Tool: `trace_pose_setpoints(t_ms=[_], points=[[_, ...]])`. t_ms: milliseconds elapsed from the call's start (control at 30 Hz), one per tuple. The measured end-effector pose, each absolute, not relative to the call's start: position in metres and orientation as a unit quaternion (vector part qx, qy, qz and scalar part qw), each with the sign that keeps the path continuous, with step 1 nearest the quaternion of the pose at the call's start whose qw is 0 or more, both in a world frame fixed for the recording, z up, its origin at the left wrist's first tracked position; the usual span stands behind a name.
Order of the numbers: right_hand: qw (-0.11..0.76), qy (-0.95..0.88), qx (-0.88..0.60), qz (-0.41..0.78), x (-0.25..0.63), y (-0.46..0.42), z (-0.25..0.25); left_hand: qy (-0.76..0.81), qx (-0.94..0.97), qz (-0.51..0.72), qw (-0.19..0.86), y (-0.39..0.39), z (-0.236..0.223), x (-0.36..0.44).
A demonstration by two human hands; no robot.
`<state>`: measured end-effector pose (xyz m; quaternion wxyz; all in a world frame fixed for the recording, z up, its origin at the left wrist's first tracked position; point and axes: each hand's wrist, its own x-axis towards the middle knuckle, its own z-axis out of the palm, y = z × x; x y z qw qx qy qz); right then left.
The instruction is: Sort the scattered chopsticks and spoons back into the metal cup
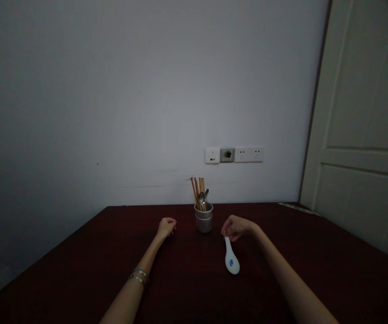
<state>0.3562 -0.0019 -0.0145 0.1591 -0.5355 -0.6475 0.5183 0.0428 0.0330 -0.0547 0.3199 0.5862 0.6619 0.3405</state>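
Note:
My right hand [237, 227] pinches the handle end of a white soup spoon [232, 261] with a blue mark in its bowl. The bowl points toward me, low over or on the table; I cannot tell which. To the left, my left hand [167, 227] rests by the tabletop with loosely curled fingers, and nothing shows in it. Between the hands stands a grey utensil holder [204, 221], upright. Several wooden chopsticks [196, 191] and metal spoons [202, 198] stick out of its top.
The dark red table [187, 288] reaches back to a pale wall [146, 99]. Above the table's far edge are wall sockets [248, 155] and a grey wall plate [227, 155]. A thin pale strip [298, 208] lies at the back right, near a panelled door [363, 135].

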Motion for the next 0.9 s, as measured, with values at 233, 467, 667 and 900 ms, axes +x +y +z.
trace_pose_setpoints(t_ms=[233,467,667,900], points=[[0.178,-0.64,-0.53,0.527,0.356,-0.004,-0.015,0.656,0.59,0.346,0.319,0.034,-0.057,0.042],[0.235,-0.655,-0.484,0.53,0.352,-0.012,0.007,0.672,0.59,0.341,0.29,0.033,-0.057,0.045],[0.346,-0.645,-0.442,0.518,0.343,-0.024,0.044,0.66,0.602,0.36,0.268,0.025,-0.03,0.055],[0.527,-0.547,-0.446,0.474,0.331,-0.034,0.077,0.499,0.7,0.387,0.334,-0.007,0.034,0.078]])
